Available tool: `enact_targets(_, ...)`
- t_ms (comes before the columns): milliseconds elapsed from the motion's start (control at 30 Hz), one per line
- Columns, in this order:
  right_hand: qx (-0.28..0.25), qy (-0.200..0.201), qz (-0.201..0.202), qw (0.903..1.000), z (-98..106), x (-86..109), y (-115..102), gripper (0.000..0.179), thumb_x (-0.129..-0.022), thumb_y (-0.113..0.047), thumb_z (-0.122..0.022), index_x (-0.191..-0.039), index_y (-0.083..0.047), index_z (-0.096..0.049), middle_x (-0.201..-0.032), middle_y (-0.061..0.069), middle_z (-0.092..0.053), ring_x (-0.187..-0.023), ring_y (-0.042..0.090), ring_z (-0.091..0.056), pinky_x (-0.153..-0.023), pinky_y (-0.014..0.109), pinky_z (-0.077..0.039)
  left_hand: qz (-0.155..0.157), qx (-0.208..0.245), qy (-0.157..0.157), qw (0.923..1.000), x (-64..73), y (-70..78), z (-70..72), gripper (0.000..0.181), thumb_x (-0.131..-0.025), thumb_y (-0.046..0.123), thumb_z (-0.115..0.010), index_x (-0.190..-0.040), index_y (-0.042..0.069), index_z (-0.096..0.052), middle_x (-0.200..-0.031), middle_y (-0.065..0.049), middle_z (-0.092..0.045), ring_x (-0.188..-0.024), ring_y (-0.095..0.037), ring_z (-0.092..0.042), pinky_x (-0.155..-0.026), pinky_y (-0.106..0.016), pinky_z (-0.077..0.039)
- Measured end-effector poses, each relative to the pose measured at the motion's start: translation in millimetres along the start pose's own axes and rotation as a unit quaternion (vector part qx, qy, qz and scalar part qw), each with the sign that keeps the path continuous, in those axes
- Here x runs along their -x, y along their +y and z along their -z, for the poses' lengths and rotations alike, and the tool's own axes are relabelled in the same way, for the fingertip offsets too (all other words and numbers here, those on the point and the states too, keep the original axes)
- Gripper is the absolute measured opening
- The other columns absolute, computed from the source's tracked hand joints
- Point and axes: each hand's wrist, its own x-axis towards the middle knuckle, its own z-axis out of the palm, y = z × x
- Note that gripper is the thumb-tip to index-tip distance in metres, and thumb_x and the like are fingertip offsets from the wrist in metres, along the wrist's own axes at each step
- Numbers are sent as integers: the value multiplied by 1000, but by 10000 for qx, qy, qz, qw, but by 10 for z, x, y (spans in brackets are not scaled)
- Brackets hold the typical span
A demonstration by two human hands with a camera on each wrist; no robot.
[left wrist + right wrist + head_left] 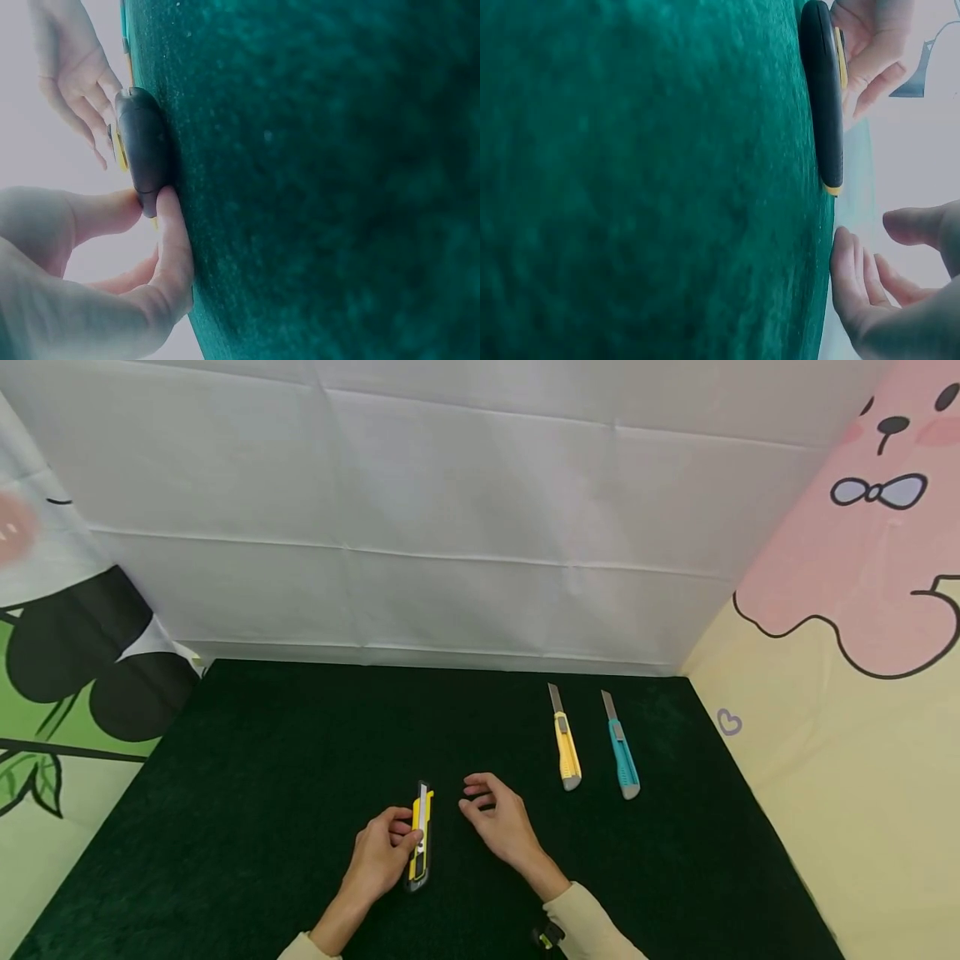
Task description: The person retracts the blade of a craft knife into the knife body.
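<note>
A yellow-and-black box cutter (pixel 422 827) lies lengthwise on the dark green cloth in the head view. My left hand (pixel 378 857) pinches its left side between thumb and fingers; the left wrist view shows the grip at the rounded black handle (pixel 144 142). To the right, apart from the cutter, my right hand (pixel 504 828) hovers with loosely bent fingers and nothing in it. The right wrist view shows a gap between my right fingertips (pixel 843 244) and the cutter's black side (pixel 825 105). Whether its blade is out is unclear.
Farther back on the right, a pale yellow box cutter (pixel 567 750) and a teal box cutter (pixel 623 760) lie side by side, blades extended away from me. A white sheet (pixel 450 510) stands behind the green cloth (pixel 300 735); printed sheets flank both sides.
</note>
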Motion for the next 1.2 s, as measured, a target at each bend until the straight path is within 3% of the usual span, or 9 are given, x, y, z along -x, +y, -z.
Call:
enact_targets(833,6,389,-87,9992,335,-103,95,34,-101,-16,-65,-133,-6,-59,-123,10,-64,-105,21,-65,-89,41,-57,17,35,-43,10000,5,-16,10,39,-94,9,-70,-129,-5,-58,-102,-12,-61,-82,-19,-61,-69,-35,-57)
enact_targets(1200,60,629,-29,9980,498,-135,138,34,-100,-16,-66,-132,-5,-59,-121,8,-65,-104,20,-66,-88,39,-57,39,39,-87,9999,42,14,28,40,-94,9,-70,-129,-4,-58,-102,-11,-61,-83,-19,-61,-70,-34,-56)
